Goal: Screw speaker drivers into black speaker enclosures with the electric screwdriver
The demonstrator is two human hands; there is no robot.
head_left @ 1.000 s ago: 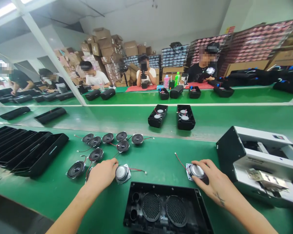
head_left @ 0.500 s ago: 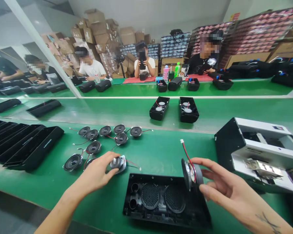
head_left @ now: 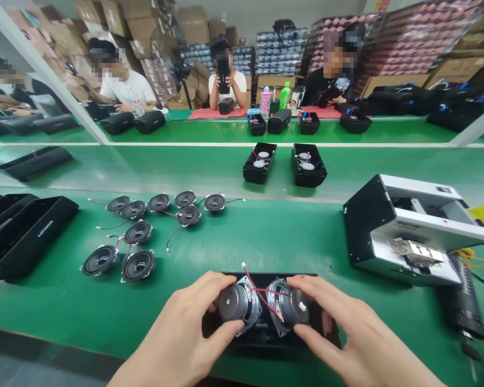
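My left hand (head_left: pixel 193 317) grips a speaker driver (head_left: pixel 234 303) by its round magnet, thumb in front and fingers behind. A second speaker driver (head_left: pixel 292 306) is gripped the same way in my right hand (head_left: pixel 342 322). Both drivers are tilted, magnets outward and metal frames facing each other, over a black speaker housing (head_left: pixel 262 344). Red wires with a white plug cross between them. The housing is mostly hidden by my hands and the drivers, so I cannot tell whether the drivers touch it.
Several loose speaker drivers (head_left: pixel 139 264) lie face up at the left, beside black housings (head_left: pixel 36 236). A black and white machine (head_left: pixel 411 231) stands right, near an electric screwdriver (head_left: pixel 463 301). Two fitted housings (head_left: pixel 260 161) sit farther back. Co-workers (head_left: pixel 226 86) sit across the green bench.
My left hand has lifted a driver off the bench and carried it right, over the housing. My right hand has moved left and lower with its driver. The view has shifted.
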